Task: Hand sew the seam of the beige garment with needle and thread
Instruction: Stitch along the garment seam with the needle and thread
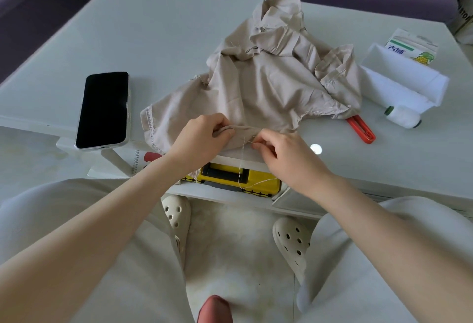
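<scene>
Garment (268, 87) lies crumpled on the bench (153, 28); at its near hem I see left hand (202, 138) fingers pinching the folded seam (243, 128), right hand (284, 153) fingers pinching thread (240, 169). White box (399, 79) right of it: contents unclear.

You can't make out the needle: too small, prob. pinched in your right hand (276, 151) fingertips. The red tool (362, 129) is half under the garment (268, 79), far end hidden. The yellow box (235, 178) sits below the tabletop (153, 28), back part covered by its edge, left end behind your forearm. The carton (412, 46) is partly behind the white box (399, 79). A pink obj. (215, 310) is cut off at the bottom edge.
</scene>
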The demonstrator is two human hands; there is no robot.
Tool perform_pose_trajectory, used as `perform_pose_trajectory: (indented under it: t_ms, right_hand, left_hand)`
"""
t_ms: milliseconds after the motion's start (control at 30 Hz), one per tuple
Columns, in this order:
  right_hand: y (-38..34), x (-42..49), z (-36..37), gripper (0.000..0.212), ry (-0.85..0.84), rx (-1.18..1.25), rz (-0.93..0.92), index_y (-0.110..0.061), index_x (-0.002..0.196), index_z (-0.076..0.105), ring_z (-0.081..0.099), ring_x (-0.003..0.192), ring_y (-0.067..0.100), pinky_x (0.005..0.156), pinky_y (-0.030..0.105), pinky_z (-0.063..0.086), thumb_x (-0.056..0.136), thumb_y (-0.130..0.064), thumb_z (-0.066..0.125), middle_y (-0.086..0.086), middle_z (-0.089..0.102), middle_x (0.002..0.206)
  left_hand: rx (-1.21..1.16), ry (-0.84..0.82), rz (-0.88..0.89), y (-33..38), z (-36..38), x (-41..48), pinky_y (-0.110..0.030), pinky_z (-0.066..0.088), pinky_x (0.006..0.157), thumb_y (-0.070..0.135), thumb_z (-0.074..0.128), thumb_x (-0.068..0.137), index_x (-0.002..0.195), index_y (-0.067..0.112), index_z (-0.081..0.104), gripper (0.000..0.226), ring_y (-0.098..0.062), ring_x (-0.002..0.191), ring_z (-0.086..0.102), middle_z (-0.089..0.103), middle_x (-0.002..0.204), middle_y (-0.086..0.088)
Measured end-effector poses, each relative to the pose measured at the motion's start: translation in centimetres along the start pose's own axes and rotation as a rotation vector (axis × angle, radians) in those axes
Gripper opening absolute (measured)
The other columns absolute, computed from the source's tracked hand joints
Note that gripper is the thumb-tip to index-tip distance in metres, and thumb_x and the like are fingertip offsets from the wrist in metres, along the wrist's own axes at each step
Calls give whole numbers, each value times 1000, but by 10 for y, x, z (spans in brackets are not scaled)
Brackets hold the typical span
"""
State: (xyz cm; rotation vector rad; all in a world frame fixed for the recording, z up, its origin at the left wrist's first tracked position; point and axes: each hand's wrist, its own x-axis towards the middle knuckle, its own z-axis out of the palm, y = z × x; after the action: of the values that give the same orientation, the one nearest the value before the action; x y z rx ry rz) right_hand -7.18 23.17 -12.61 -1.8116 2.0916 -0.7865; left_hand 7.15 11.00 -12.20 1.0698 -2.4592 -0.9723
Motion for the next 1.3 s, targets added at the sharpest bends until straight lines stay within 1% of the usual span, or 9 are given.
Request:
perform_pose_trajectory:
  t_ms: [133,333,500,600,767,900,1000,1133,1300]
  right_hand:
    - [-1,0,0,12,16,7,12,-8,86,64,48,53,-3,49,12,31,93,-11,56,-20,35,50]
    - [-3,0,2,12,35,1,5,-8,82,64,49,54,-7,48,10,29,92,-11,58,-21,31,48]
    - [-1,2,5,12,38,6,14,-8,84,65,45,47,-1,51,22,28,92,-13,58,-21,33,49]
    - [-2,1,5,12,36,21,19,-7,86,65,45,47,-1,48,16,27,93,-14,58,-21,33,50]
    - [-3,1,6,13,29,22,27,-7,86,65,41,44,1,48,21,26,94,-15,57,-18,33,48]
    - [-2,1,5,13,36,37,25,-7,86,65,38,44,2,54,25,28,93,-15,57,-19,33,50]
    - [-3,1,4,13,36,38,15,-7,85,65,42,45,1,51,23,26,93,-15,58,-20,33,50]
    - [-4,0,5,12,25,40,17,-8,84,64,48,53,-6,50,12,25,93,-14,58,-20,32,50]
    - [-4,1,5,13,26,48,14,-8,83,64,47,50,-4,51,15,27,93,-14,58,-21,33,52]
  left_hand:
    - [-17,2,0,1,0,-1,-11,34,54,20,56,92,91,12,64,12,-6,58,45,55,65,3]
    - [-59,24,-7,4,3,-2,-12,33,51,20,58,92,87,17,56,6,-5,51,44,56,59,6]
    - [-61,46,22,8,2,-5,-23,36,49,15,48,94,95,16,45,3,-13,48,44,58,61,-2]
    - [-24,76,65,10,2,-7,-30,41,55,6,43,94,99,12,48,9,-21,57,52,59,72,0]
    - [29,87,61,8,3,-7,-15,33,48,2,42,89,91,9,59,19,-6,51,43,52,65,2]
    - [26,83,47,9,4,-7,-14,38,58,19,53,92,99,14,55,9,-10,69,52,56,79,7]
    - [33,75,52,7,3,-8,-14,39,58,22,57,91,96,15,57,8,-6,70,53,55,77,12]
    - [60,82,78,4,4,-8,-14,36,54,19,57,91,87,12,61,10,-9,61,51,56,69,6]
    - [51,82,71,5,4,-9,-17,36,52,20,57,92,86,12,60,10,-10,58,47,57,67,1]
